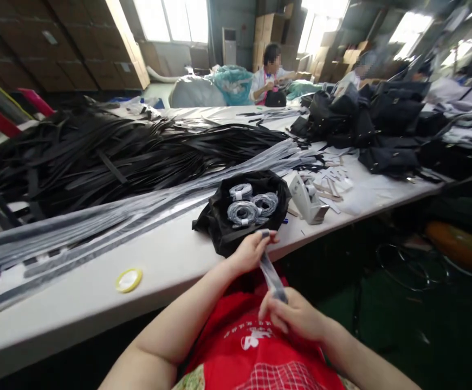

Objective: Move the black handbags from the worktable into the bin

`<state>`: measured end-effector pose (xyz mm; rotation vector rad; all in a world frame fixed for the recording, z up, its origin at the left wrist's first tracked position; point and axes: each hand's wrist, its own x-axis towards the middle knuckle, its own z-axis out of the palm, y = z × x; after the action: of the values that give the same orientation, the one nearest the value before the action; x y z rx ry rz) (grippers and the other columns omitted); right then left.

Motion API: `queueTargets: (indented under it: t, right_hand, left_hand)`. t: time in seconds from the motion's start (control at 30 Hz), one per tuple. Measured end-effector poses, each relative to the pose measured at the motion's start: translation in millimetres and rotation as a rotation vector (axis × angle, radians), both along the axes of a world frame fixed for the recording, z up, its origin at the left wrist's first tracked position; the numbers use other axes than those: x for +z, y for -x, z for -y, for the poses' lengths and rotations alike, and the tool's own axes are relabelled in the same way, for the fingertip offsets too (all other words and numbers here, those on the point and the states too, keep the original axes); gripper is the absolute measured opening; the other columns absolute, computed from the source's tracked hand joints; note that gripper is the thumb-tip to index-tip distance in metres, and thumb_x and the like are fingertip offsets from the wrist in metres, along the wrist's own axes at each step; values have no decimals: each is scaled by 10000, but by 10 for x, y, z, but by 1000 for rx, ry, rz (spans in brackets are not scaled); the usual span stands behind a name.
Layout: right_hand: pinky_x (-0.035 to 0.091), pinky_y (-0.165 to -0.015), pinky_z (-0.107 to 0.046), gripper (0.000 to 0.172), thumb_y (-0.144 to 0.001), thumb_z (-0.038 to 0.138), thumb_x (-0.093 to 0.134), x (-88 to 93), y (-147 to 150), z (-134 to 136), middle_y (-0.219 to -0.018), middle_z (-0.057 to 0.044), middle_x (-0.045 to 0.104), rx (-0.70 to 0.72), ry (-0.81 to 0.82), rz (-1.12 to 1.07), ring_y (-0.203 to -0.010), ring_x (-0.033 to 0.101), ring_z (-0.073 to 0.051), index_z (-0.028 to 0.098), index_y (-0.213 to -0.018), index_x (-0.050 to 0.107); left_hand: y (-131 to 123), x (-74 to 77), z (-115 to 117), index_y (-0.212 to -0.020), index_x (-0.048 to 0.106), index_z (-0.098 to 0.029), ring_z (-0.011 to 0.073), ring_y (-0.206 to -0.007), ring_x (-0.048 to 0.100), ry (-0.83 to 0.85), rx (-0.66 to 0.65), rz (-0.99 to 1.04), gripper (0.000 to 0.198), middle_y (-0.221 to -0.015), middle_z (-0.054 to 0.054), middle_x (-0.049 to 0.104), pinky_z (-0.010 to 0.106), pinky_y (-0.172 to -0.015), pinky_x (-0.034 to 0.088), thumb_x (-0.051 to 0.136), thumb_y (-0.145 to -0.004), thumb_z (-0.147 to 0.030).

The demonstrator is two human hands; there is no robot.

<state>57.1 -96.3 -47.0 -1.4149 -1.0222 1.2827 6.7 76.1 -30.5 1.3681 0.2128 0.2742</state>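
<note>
Between my hands stretches a strap in clear plastic wrap [271, 275], grey with dark ends. My left hand [252, 250] pinches its upper end at the table's front edge. Lower down, before the red apron [236, 319], my right hand [295, 314] is closed around the other end. Just beyond my left hand, a black bag [218, 216] lies wide open on the table. Inside it are coiled grey cords, one at the front [241, 213], one at the right [266, 204] and one at the back [240, 192], with white bands on some.
A tape dispenser [308, 201] stands right of the bag. A yellow-rimmed roll [139, 275] lies on the white table [170, 254] at left. Black straps [138, 146] are heaped behind long plastic-wrapped strips [109, 216]. Black bags [394, 119] pile up at right. A person [266, 81] works across the table.
</note>
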Motion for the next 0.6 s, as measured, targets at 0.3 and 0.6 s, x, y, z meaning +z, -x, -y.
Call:
queueTargets:
  t: [0.3, 0.6]
  right_hand:
    - [514, -867, -366, 421, -728, 350, 706, 138, -816, 255, -1119, -121, 646, -624, -107, 604, -1013, 609, -237, 169, -1103, 643]
    - [269, -379, -175, 488, -901, 555, 499, -98, 234, 162, -506, 24, 539, 63, 55, -217, -366, 375, -50, 111, -894, 699]
  left_hand:
    - [42, -1, 467, -628, 558, -169, 91, -386, 279, -4, -442, -158, 654, -414, -55, 358, 245, -418, 205, 364, -825, -762]
    - [36, 16, 363, -1255, 524, -97, 262, -989, 584, -681, 183, 113, 523, -1002, 159, 645, 457, -959, 426, 256, -979, -451]
